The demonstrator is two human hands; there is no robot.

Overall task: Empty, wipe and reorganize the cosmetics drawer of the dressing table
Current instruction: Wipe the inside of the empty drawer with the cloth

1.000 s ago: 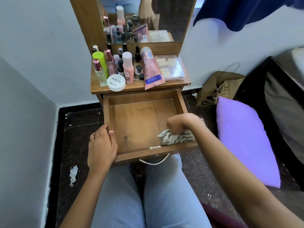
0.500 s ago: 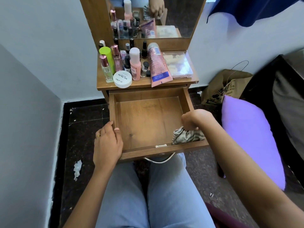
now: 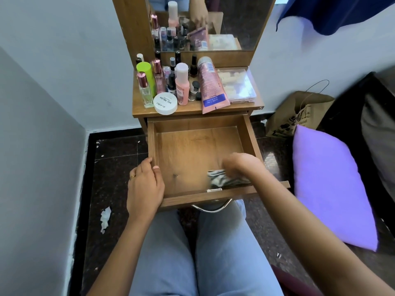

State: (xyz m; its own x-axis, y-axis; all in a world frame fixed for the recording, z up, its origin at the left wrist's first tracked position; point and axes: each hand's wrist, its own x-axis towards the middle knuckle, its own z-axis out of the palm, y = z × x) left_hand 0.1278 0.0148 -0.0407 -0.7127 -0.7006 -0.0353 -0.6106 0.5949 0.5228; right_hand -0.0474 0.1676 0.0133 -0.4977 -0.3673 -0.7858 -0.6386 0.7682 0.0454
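The right hand (image 3: 241, 165), knuckles up, curls tight on a striped cloth (image 3: 222, 181) bunched in the front right corner of the drawer (image 3: 192, 122), its long axis along the front wall. The left hand (image 3: 145, 186) clasps the left wall.

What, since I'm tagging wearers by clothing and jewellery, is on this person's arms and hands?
Both forearms are bare, with no sleeves, watch or bracelets in view. The left hand wears a thin gold-coloured ring on one finger. The right hand is motion-blurred; no ring shows on it.
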